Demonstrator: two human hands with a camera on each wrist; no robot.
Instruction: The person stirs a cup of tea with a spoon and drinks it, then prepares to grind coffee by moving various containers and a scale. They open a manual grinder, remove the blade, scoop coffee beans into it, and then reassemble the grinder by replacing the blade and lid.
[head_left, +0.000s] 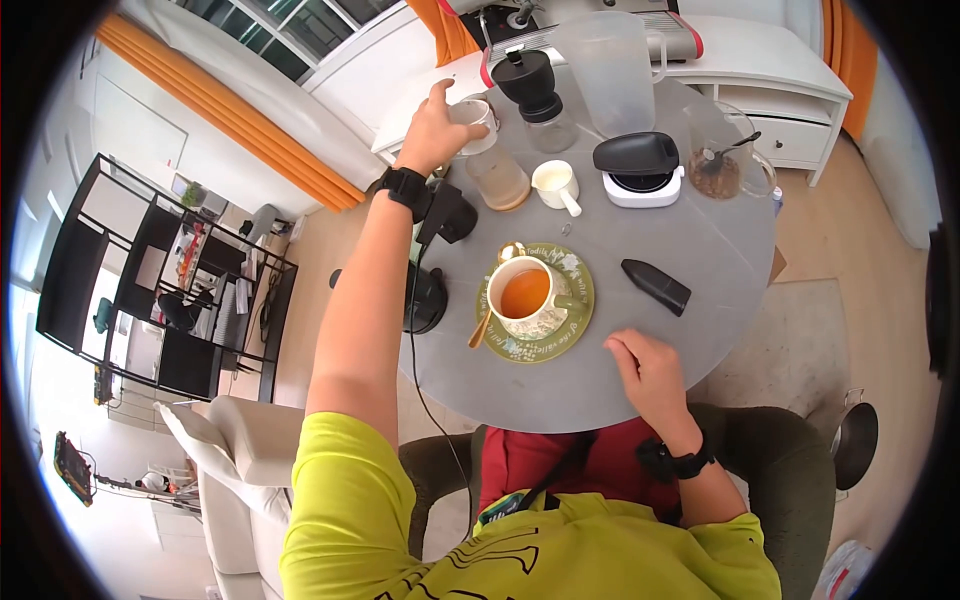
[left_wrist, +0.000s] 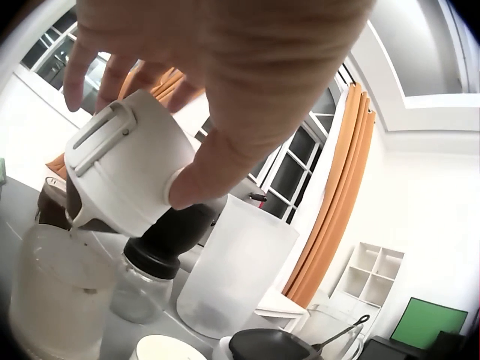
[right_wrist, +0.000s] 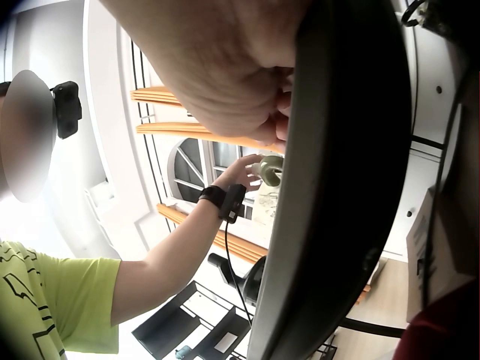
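My left hand (head_left: 440, 130) grips a white cup-shaped piece (left_wrist: 135, 169), thumb on its near side. A raised oblong loop shows on that piece's wall, and it is held tilted over a clear jar (head_left: 498, 178) with a cloudy lower part. At the table's near edge my right hand (head_left: 652, 378) rests, fingers loosely curled with nothing in them. Ahead of it a patterned cup (head_left: 520, 318) of amber liquid stands on a green saucer (head_left: 578, 275) beside a spoon (head_left: 478, 334). A small white cup (head_left: 555, 183) stands right of the jar.
On the round grey table (head_left: 450, 385) stand a black-topped grinder (head_left: 528, 85), a frosted pitcher (head_left: 610, 75), a black-and-white device (head_left: 640, 170) and a glass container of brown beans (head_left: 715, 178). A dark tapered object (head_left: 656, 287) lies right of the saucer. A black kettle-like appliance (head_left: 428, 300) stands at left.
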